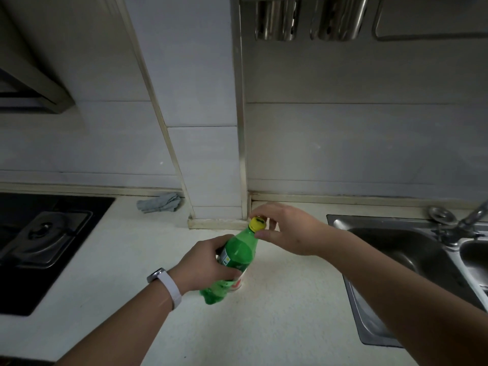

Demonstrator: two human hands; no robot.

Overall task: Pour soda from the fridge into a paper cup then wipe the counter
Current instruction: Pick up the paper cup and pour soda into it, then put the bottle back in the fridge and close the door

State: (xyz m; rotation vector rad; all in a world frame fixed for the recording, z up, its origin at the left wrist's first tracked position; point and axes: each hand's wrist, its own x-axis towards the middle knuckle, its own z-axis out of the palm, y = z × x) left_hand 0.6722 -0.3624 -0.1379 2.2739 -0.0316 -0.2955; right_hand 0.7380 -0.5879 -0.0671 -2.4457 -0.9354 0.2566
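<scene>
A green soda bottle (239,253) with a yellow cap (258,224) is held tilted above the white counter (277,313). My left hand (207,262) grips the bottle around its labelled middle. My right hand (286,228) has its fingers around the cap, thumb just below it on the neck. A paper cup (239,283) with red print stands behind the bottle, mostly hidden by it and my left hand. A grey cloth (159,202) lies crumpled at the back of the counter by the wall.
A black gas hob (39,241) takes up the counter's left side. A steel sink (412,262) with a tap (472,219) lies to the right. A tiled wall column (211,154) juts out behind the bottle. Metal holders (309,19) hang above.
</scene>
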